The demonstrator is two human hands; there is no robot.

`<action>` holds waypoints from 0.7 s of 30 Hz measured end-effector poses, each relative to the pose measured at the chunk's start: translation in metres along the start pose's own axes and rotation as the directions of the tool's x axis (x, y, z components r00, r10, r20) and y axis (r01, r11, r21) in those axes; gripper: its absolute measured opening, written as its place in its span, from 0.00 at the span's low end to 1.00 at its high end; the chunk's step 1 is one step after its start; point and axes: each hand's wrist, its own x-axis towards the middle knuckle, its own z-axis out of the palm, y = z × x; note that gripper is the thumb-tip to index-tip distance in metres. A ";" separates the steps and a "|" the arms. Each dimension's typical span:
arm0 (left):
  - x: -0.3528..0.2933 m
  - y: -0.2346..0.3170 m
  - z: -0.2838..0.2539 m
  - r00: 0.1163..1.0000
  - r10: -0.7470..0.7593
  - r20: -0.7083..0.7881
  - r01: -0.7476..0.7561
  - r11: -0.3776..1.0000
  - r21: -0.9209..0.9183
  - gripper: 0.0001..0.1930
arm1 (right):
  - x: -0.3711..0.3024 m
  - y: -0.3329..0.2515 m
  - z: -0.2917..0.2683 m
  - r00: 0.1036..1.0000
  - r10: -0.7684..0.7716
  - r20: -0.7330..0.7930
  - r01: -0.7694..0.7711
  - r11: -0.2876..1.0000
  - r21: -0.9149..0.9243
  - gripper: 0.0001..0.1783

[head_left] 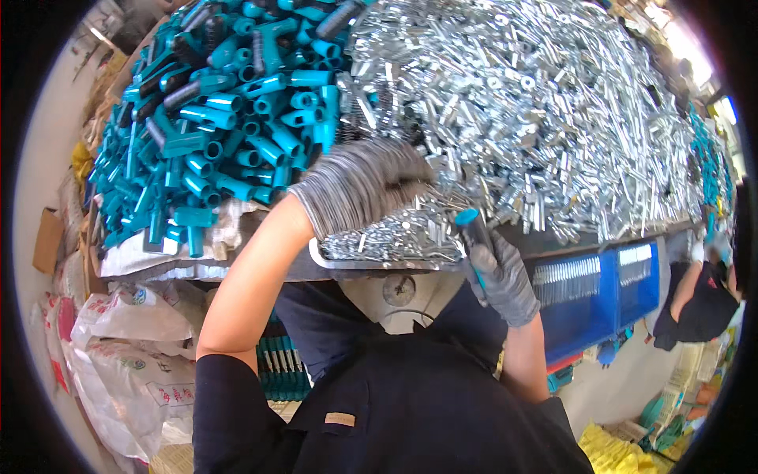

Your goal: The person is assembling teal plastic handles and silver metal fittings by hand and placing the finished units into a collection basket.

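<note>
My right hand (505,280), in a grey glove, is closed around a teal-and-black plastic handle (475,231). Its round teal end points up and away from me. My left hand (359,188), in a striped grey glove, hovers over a white-rimmed tray (317,254) of small metal parts (371,242). The left fingers are curled together, slightly blurred, and whatever they pinch is hidden. Beyond the tray spreads a large heap of shiny metal parts (545,118). To its left lies a pile of teal and black plastic handles (237,118).
Blue bins (580,328) with rows of metal pieces (567,280) sit below the table edge at right. Finished-looking teal pieces (282,367) stand in rows under the table at left. White sacks (134,371) lie at far left. Another person (699,304) works at far right.
</note>
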 end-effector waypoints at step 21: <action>-0.089 -0.145 -0.190 0.703 -0.513 -0.493 0.637 0.145 0.757 0.22 | 0.028 0.028 0.049 0.985 -0.156 0.075 0.170 0.958 -0.231 0.27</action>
